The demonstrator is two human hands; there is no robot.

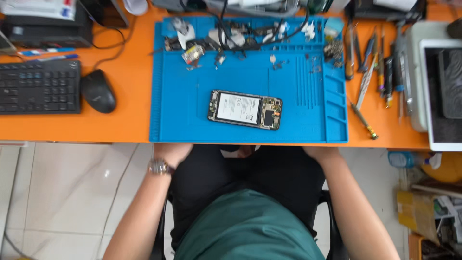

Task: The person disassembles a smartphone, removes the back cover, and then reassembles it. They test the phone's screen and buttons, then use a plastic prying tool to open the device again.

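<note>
An opened phone (245, 110) with its back off is seen lying flat on a blue mat (183, 115), near the mat's front edge and about in the middle. The mat is laid on the orange desk (125, 96), right up to the desk's front edge. The left hand (171, 153) is kept low at the desk's front edge, under the mat's left front corner. The right hand (320, 153) is kept at the same edge, under the mat's right part. The phone is well apart from both hands, between them and farther back. The fingers are hidden under the desk, so it cannot be told if they are spread or closed. Small tools (380, 72) are laid out by the desk's right side.
</note>
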